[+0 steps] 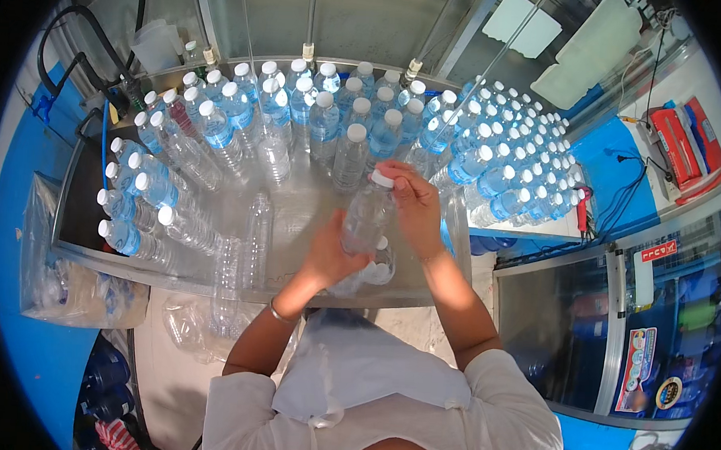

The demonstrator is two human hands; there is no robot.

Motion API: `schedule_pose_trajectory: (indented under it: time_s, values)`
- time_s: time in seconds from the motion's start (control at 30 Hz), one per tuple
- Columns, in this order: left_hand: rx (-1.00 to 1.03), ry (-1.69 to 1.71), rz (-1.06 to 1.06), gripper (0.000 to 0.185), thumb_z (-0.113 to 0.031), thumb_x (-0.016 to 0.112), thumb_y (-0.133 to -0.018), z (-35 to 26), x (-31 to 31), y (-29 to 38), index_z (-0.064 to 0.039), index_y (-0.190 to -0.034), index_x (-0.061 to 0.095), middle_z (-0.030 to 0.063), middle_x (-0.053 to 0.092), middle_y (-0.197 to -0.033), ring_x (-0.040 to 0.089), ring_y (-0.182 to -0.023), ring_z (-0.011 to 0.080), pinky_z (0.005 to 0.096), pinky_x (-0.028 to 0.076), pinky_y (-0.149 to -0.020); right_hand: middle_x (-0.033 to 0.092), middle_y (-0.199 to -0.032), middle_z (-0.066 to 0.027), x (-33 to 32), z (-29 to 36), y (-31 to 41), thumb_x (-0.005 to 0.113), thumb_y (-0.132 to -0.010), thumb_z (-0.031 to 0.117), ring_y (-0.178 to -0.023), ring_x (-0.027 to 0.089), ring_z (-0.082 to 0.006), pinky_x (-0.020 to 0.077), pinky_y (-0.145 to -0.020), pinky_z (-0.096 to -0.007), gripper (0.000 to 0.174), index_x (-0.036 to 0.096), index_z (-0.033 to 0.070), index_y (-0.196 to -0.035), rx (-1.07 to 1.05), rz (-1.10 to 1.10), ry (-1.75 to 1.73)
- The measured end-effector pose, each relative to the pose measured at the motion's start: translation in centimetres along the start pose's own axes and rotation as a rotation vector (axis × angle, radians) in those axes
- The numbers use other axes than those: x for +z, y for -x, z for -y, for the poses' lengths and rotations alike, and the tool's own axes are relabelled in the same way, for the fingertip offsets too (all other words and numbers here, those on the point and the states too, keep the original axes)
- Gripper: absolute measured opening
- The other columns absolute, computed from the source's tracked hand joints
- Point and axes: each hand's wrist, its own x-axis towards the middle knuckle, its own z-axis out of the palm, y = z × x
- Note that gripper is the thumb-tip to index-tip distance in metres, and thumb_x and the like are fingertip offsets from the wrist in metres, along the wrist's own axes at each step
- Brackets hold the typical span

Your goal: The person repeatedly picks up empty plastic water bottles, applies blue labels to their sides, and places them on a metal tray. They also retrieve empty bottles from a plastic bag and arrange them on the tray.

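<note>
Between my hands is a clear plastic bottle (364, 216) with a white cap (381, 178) and no label visible. My left hand (330, 251) grips its lower body, while the fingers of my right hand (415, 198) hold the cap at its top. Below it, a bowl-like clear container (380, 268) holds white caps, partly hidden by the bottle. Many capped bottles stand around the metal work surface (303, 222), most with blue labels. A capped bottle without a label (350, 161) stands just beyond my hands. Left of my left hand are clear bottles (258, 220) that show no caps.
Dense rows of labelled bottles (508, 153) fill a side counter at right. Plastic bags hang (86, 291) at the left edge. A glass-fronted cabinet (552, 318) stands at lower right. Hoses (74, 10) curve at upper left. The surface has a raised metal rim (177, 276) near me.
</note>
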Motion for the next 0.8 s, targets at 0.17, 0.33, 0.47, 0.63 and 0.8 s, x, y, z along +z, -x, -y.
schedule_pose_trajectory:
  time_s: [0.17,0.33,0.47,0.63,0.8]
  values:
    - [-0.237,1.249,0.650,0.066,-0.024,0.077,-0.076,-1.3,0.0,0.8,0.000,-0.129,0.047,0.0186,0.066,-0.101,0.070,-0.078,0.0303,0.0393,0.059,-0.066,0.063,-0.123,-0.0091,0.3,-0.5,1.1,0.052,-0.102,0.023,-0.110,0.061,-0.0224,0.0477,-0.094,-0.0328,0.030,0.062,0.003,-0.121,0.217,0.042,-0.750]
    - [-0.329,0.991,0.676,0.072,-0.030,0.075,-0.077,-1.5,-1.5,1.3,0.001,-0.134,0.043,0.0208,0.065,-0.104,0.070,-0.080,0.0307,0.0381,0.060,-0.062,0.065,-0.109,-0.0097,-2.6,3.1,0.0,0.054,-0.100,0.031,-0.097,0.063,-0.0217,0.0500,-0.084,-0.0346,0.033,0.063,0.002,-0.112,0.004,0.174,0.200]
    - [-0.371,1.359,0.992,0.075,-0.029,0.075,-0.076,-2.7,-2.2,2.4,0.005,-0.135,0.042,0.0217,0.065,-0.102,0.070,-0.086,0.0295,0.0384,0.060,-0.064,0.064,-0.086,-0.0114,-3.0,5.6,-0.9,0.048,-0.101,0.032,-0.072,0.060,-0.0275,0.0485,-0.068,-0.0350,0.034,0.060,0.001,-0.095,-0.436,0.439,0.419]
    - [-0.168,0.398,0.678,0.077,-0.024,0.080,-0.070,-5.2,-3.1,0.5,0.009,-0.129,0.044,0.0251,0.066,-0.096,0.069,-0.084,0.0332,0.0385,0.058,-0.072,0.061,-0.074,-0.0176,-3.4,5.6,-0.2,0.044,-0.100,0.029,-0.069,0.058,-0.0356,0.0455,-0.064,-0.0415,0.033,0.060,0.002,-0.088,-0.009,0.341,0.680]
    - [-0.077,-0.658,0.460,0.077,-0.024,0.081,-0.066,-5.9,-2.1,0.0,0.007,-0.128,0.046,0.0227,0.065,-0.104,0.065,-0.093,0.0405,0.0434,0.053,-0.078,0.060,-0.074,-0.0199,-3.5,0.4,1.9,0.043,-0.100,0.031,-0.067,0.058,-0.0359,0.0446,-0.060,-0.0416,0.036,0.062,0.001,-0.095,0.326,0.242,0.778]
